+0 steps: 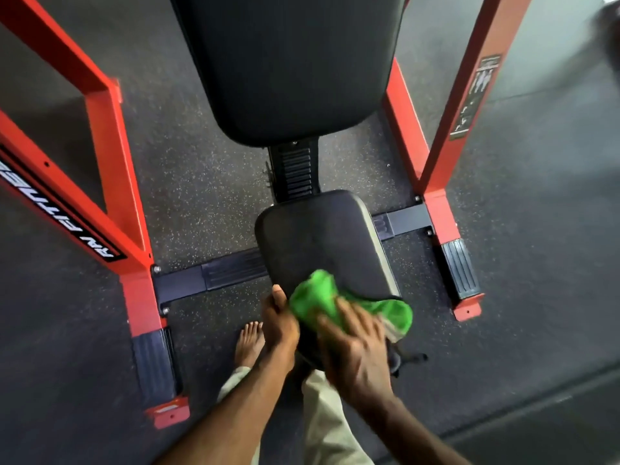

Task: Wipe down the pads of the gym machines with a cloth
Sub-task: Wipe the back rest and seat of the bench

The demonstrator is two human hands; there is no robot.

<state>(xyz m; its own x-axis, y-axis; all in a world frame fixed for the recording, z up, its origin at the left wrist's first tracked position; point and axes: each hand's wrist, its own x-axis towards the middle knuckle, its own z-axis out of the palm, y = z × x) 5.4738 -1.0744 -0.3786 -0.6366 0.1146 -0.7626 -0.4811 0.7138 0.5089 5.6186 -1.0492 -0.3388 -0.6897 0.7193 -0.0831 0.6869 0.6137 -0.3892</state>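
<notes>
Overhead, taking the seat pad as the landmark:
Seat pad [322,243]: black, sitting low in the middle of the red frame, its near edge being covered by cloth and hands.
Back pad [295,62]: black and larger, lying beyond the seat pad, a ribbed black post [297,169] showing in the gap between the two.
Red frame [114,182]: uprights standing on both sides of the seat pad, a dark crossbar [208,275] running under it.
Floor [201,196]: dark speckled rubber lying all round the seat pad.
Bare foot [249,344]: standing on the floor just near-left of the seat pad, beside a pale trouser leg [322,417].
Green cloth [322,300]: bunched on the near edge of the seat pad, one end hanging over the near-right corner.
Right hand [352,350]: fingers spread and fairly straight, pressing down on the cloth; blurred.
Left hand [280,325]: gripping the near-left corner of the seat pad, thumb lying on top just beside the cloth, fingers curling under the edge.
</notes>
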